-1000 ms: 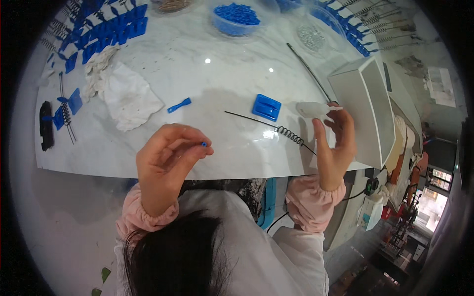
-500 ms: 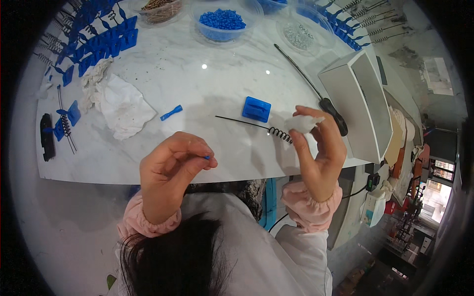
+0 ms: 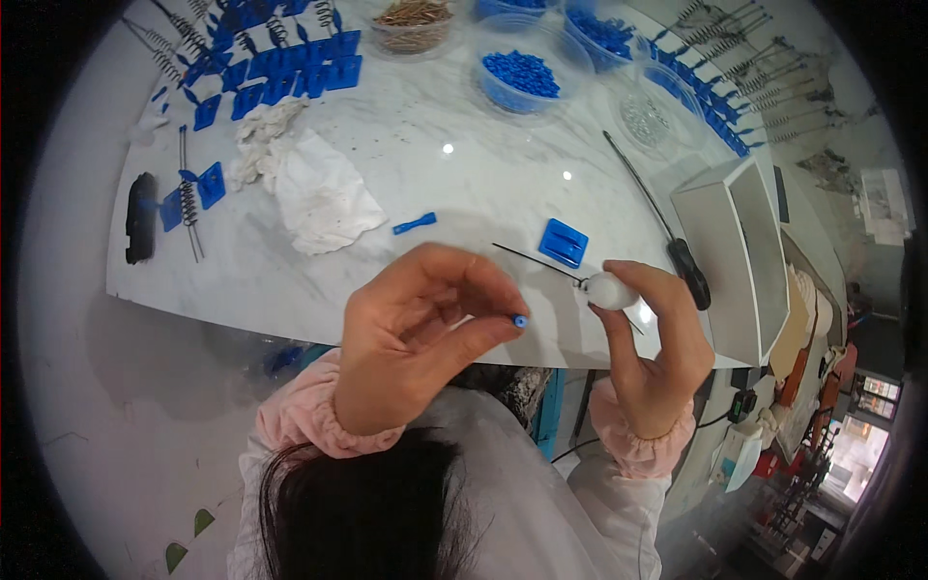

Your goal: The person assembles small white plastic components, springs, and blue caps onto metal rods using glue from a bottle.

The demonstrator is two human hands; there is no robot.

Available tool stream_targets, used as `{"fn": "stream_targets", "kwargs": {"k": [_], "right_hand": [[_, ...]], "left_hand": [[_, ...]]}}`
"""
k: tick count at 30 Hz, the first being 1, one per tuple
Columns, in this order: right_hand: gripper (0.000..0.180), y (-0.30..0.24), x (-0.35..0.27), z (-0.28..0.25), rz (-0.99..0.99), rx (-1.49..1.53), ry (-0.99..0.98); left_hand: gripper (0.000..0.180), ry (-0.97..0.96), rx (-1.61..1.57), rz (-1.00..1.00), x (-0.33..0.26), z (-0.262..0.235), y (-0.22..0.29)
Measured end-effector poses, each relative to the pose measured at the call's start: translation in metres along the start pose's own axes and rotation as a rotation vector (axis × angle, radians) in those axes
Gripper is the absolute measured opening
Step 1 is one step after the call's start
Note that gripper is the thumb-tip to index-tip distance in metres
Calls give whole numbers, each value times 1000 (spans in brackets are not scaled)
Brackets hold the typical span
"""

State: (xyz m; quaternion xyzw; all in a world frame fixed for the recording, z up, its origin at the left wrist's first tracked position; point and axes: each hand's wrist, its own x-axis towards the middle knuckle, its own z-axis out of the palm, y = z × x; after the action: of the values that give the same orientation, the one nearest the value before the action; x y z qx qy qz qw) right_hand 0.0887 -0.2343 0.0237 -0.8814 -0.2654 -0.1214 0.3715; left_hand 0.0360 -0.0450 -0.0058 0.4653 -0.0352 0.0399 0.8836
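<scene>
Between the thumb and forefinger of my left hand [image 3: 416, 329] is a small blue bead [image 3: 520, 322], its round holed end showing. My right hand [image 3: 662, 358] pinches a small white squeeze bottle [image 3: 613, 291], its narrow end pointing left toward the bead but apart from it. Behind the bottle lies a thin black wire [image 3: 532, 259]; its coiled part is mostly hidden by the bottle and fingers. A blue square base [image 3: 564, 243] rests just beyond the wire. Beyond my left hand lies a short blue piece with flared ends [image 3: 416, 223].
Crumpled white tissue [image 3: 324, 198] and a black object [image 3: 140, 217] lie left. Blue bases with coiled wires [image 3: 280, 72] fill the far left. Bowls of blue beads [image 3: 522, 82] and brown pins [image 3: 413, 27] stand far back. Right are a screwdriver [image 3: 684, 271] and white box [image 3: 730, 251].
The white bottle has turned so its narrow end faces left. My left hand has come closer to it with the blue bead. The whole view has shifted, moving the table contents rightward.
</scene>
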Motion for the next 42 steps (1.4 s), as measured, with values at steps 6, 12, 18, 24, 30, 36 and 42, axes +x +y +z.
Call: {"fn": "stream_targets", "kwargs": {"k": [6,12,18,24,30,36,42], "right_hand": [[38,-18,11,-4,-205,-176,58],[37,-24,15,-7,-245,-261,102],[43,-30,16,-11,-283,-320,103],[34,-32,21,-10,-349,-376,180],[31,-36,22,-14,-372,-453,169],[31,-39,23,-15,-380,-492,181],[31,-43,23,-15,-387,-538,188]], "left_hand": [[35,21,-57,-63,-2,2,9],[38,114,-142,-143,5,13,16],[38,92,-184,-131,6,14,17],[39,73,-165,-116,5,12,18],[42,66,-138,-58,3,12,17],[41,24,-104,-14,4,10,15],[41,13,-84,22,3,9,16]]}}
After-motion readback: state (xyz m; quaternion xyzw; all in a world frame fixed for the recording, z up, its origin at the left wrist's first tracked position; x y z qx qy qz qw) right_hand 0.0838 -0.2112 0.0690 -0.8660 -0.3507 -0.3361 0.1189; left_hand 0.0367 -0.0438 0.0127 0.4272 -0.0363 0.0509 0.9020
